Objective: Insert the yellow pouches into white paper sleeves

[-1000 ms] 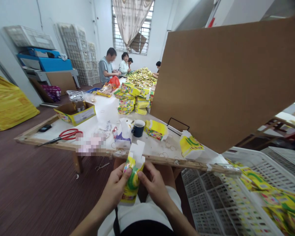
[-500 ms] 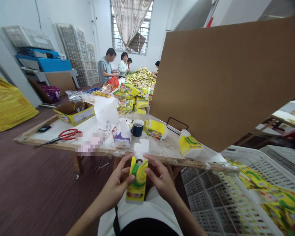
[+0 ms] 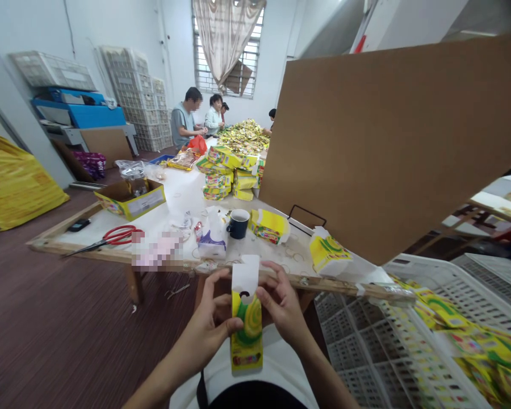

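I hold a small yellow and green carton [image 3: 247,332] upright over my lap, its white top flap standing up. My left hand [image 3: 208,329] grips its left side with the thumb across the front. My right hand [image 3: 283,309] pinches the upper right edge near the flap. Both hands are closed on the carton, just in front of the low wooden table's edge [image 3: 332,284].
On the table stand a dark mug [image 3: 239,222], red scissors [image 3: 111,236], a tissue pack [image 3: 213,241], more yellow cartons [image 3: 270,224] and stacked packs [image 3: 225,170]. A big brown cardboard sheet [image 3: 387,147] leans at right. White crate [image 3: 409,346] with flat cartons at right. Several people sit at the far end.
I have turned the carton upright and face-on and moved it slightly right. The white flap now stands straight up between my fingers.
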{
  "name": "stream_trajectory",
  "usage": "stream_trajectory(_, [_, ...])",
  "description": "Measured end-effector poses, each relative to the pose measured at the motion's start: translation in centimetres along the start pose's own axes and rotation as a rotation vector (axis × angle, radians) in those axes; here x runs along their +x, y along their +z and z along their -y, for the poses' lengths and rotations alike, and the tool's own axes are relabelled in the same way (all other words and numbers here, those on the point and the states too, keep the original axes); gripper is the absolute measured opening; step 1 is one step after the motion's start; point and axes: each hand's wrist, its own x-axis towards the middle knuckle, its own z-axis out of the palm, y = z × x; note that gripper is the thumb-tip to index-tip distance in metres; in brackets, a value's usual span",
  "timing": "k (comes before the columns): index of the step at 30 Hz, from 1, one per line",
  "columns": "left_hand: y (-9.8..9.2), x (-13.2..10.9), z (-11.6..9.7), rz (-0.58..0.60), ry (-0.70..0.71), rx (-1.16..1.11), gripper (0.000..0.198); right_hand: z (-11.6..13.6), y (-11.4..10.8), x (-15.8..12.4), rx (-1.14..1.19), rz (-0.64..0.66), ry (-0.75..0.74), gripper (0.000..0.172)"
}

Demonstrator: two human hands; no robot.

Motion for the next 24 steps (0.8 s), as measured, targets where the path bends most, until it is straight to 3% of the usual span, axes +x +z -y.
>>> stream_trajectory(2, [0.0,0.0,-0.1,0.010,0.008,0.031,0.073,-0.1,-0.1,0.0,-0.011,0.002,-0.024,0.034])
stream_trajectory(4, [-0.2,0.0,-0.2,0.013,-0.006,0.084,0.057,0.0,-0.5,0.0,-0.133,0.019,-0.105,0.025])
stream_trajectory(6, [-0.4,0.1,-0.2,-0.033,-0.012,0.152,0.042,0.2,-0.9,0.1,-0.215,0.041,-0.144,0.033])
stream_trajectory(11, [-0.5,0.3,-0.1,-0.109,-0.002,0.216,0.045,0.2,-0.4,0.3,-0.159,0.147,0.160,0.032])
stream_trajectory(16, [-0.8,0.4,0.0,-0.084,0.013,0.159,0.050,-0.2,0.6,0.7,-0.316,0.078,0.158,0.024])
stream_trajectory(20, [-1.2,0.6,-0.1,-0.102,-0.021,0.088,0.055,-0.5,0.8,0.5,-0.358,0.069,0.090,0.029])
stream_trajectory(24, [-0.7,0.6,0.0,-0.107,-0.031,0.129,0.047,-1.0,1.6,-0.1,-0.356,-0.024,0.063,0.023])
